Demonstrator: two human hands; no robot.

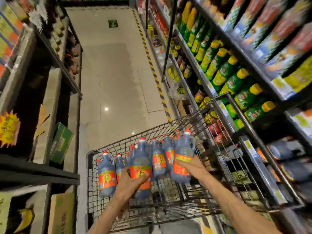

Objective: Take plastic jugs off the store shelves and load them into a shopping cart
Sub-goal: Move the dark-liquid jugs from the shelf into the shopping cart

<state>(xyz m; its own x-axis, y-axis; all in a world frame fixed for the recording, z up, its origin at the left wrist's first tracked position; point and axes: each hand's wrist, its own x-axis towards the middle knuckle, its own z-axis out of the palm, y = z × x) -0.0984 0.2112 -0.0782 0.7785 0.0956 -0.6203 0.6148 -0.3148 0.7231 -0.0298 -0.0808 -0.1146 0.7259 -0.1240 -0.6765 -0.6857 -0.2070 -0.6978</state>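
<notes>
A wire shopping cart [108, 146] stands in the aisle below me, holding several dark plastic jugs with red caps and orange labels. My left hand [130, 184] grips one jug [141, 159] by its lower body inside the cart. My right hand [192, 165] holds a second jug [184, 149] by its label, over the cart's right side. Another jug [106, 176] stands at the cart's left wall. More jugs [160, 159] stand upright between the two held ones. More dark jugs [287, 149] show, blurred, on a low shelf to the right.
Shelving lines both sides of the aisle. On the right are green bottles with yellow caps [224, 71] and jars. On the left are cardboard boxes [61, 142] and a yellow price sign [8, 128]. The pale tiled floor [114, 81] stretches ahead, with a striped yellow-black line [152, 65] along the right.
</notes>
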